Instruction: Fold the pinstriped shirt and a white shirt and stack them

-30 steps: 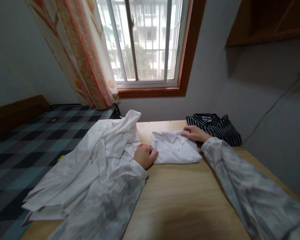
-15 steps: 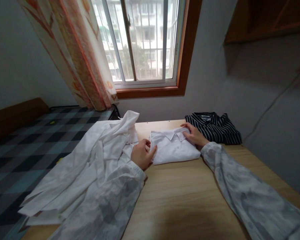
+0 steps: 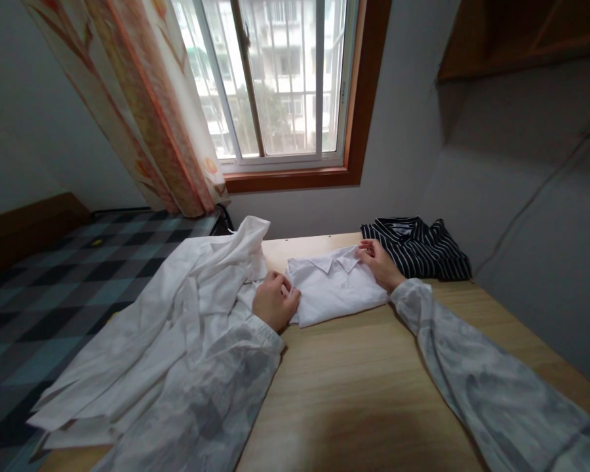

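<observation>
A folded white shirt [image 3: 337, 288] lies flat on the wooden table, its collar toward the window. My left hand [image 3: 276, 301] is closed at its left edge, thumb and fingers curled together there. At the right end of the collar, my right hand [image 3: 379, 263] pinches the shirt's edge; some fingertips are hard to make out. Left of my left hand spreads a loose, crumpled white garment [image 3: 177, 328], partly beneath my left sleeve. Just beyond my right hand sits a folded black-and-white striped shirt [image 3: 417, 246].
The wooden table [image 3: 358, 380] meets a bed with a checked cover [image 3: 44, 308] on the left. A window [image 3: 280, 85] with a patterned curtain [image 3: 142, 105] is ahead. A wooden shelf [image 3: 526, 46] hangs at upper right, above a cable [image 3: 535, 196].
The folded white shirt has turned slightly, its right side shifting away from me. My left thumb has drawn back from its top to the left edge. The view has shifted a little.
</observation>
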The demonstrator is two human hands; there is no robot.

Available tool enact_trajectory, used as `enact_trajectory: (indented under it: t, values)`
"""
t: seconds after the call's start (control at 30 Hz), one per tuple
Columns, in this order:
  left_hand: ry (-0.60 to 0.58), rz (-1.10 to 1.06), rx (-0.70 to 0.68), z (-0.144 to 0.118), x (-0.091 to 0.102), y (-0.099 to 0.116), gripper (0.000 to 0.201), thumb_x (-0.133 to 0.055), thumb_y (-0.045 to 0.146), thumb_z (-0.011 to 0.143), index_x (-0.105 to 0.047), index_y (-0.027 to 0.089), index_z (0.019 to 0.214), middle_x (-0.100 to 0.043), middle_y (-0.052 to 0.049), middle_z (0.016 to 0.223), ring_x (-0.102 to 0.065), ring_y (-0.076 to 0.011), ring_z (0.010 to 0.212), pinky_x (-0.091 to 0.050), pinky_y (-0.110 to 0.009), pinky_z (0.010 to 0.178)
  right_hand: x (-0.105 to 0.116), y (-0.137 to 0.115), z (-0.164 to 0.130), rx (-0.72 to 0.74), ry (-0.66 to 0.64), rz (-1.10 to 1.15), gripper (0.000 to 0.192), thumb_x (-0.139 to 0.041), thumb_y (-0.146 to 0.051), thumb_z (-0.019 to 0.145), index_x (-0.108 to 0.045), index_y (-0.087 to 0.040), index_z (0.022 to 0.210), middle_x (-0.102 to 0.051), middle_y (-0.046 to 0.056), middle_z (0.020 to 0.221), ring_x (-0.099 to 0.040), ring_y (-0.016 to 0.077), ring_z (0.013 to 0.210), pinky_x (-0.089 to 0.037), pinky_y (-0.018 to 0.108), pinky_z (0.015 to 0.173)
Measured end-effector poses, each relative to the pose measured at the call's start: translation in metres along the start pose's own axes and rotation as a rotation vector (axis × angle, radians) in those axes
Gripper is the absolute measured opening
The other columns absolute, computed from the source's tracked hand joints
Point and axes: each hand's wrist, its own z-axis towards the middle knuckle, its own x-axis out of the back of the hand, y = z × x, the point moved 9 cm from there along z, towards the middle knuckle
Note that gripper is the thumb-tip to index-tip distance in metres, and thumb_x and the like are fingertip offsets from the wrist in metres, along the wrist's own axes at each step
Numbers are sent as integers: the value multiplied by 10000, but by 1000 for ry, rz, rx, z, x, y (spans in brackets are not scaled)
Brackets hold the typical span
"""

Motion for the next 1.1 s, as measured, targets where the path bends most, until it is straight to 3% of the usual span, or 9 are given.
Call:
enact_trajectory:
  t: [0.17, 0.27, 0.33, 0.43, 0.57, 0.63, 0.73, 0.87, 1.1]
  values:
    - [121, 23, -111, 21, 30, 32, 177, -736, 348, 933, -630, 239, 1024, -674, -101, 1121, -675, -302, 1086, -533, -430, 981, 28, -35, -51, 146, 11, -279, 407, -720, -549, 954, -665, -225, 1194, -734, 140, 1183, -679, 282, 988, -593, 451, 901]
    - [49, 16, -149, 58, 18, 60, 290, -726, 483, 982, -660, 232, 1111, -714, -105, 1137, -686, -305, 1093, -521, -428, 985, 32, -43, -83, 143, -78, -355, 345, -698, -511, 975, -664, -227, 1169, -735, 120, 1081, -659, 270, 914, -582, 429, 845]
    - [-16, -8, -156, 89, -7, 77, 436, -720, 619, 979, -685, 213, 1135, -734, -127, 1171, -694, -311, 1085, -512, -416, 959, 30, -45, -98, 144, -134, -367, 345, -704, -505, 974, -648, -239, 1185, -733, 112, 1086, -674, 277, 943, -585, 429, 862]
    - [-172, -62, -139, 130, -66, 96, 636, -767, 772, 885, -726, 174, 1096, -769, -170, 1148, -700, -335, 1064, -501, -402, 912, 25, -49, -108, 191, -172, -403, 367, -726, -499, 958, -629, -248, 1207, -725, 112, 1135, -689, 291, 1000, -587, 439, 902]
    - [-448, -105, -141, 149, -146, 104, 553, -896, 718, 750, -752, 193, 847, -756, -108, 875, -693, -287, 863, -464, -361, 774, 21, -49, -110, 256, -189, -455, 397, -744, -459, 945, -615, -243, 1251, -702, 114, 1176, -684, 291, 1018, -582, 449, 929]
    - [-578, -210, -179, 144, -172, 104, 466, -875, 647, 775, -747, 199, 774, -699, -46, 738, -639, -221, 729, -433, -334, 702, 21, -47, -108, 263, -182, -465, 434, -752, -460, 948, -602, -242, 1292, -696, 113, 1199, -683, 286, 1023, -579, 454, 951]
    - [-477, -400, -244, 142, -172, 95, 436, -803, 617, 825, -769, 184, 796, -695, -23, 762, -594, -177, 719, -427, -304, 682, 21, -44, -107, 250, -151, -460, 533, -788, -481, 931, -576, -243, 1359, -699, 120, 1258, -691, 288, 1054, -569, 468, 1004]
    - [-289, -530, -151, 144, -164, 66, 472, -753, 639, 869, -807, 170, 865, -729, -29, 811, -604, -180, 770, -459, -291, 715, 19, -41, -105, 202, -139, -427, 599, -848, -512, 893, -595, -244, 1365, -723, 118, 1251, -703, 288, 1040, -575, 462, 1002]
    - [-133, -457, -94, 147, -156, 55, 383, -670, 527, 965, -796, 177, 875, -710, -11, 786, -582, -165, 753, -444, -283, 750, 13, -49, -105, 289, -200, -484, 443, -836, -596, 916, -705, -238, 1141, -743, 113, 1113, -670, 322, 1071, -528, 457, 974]
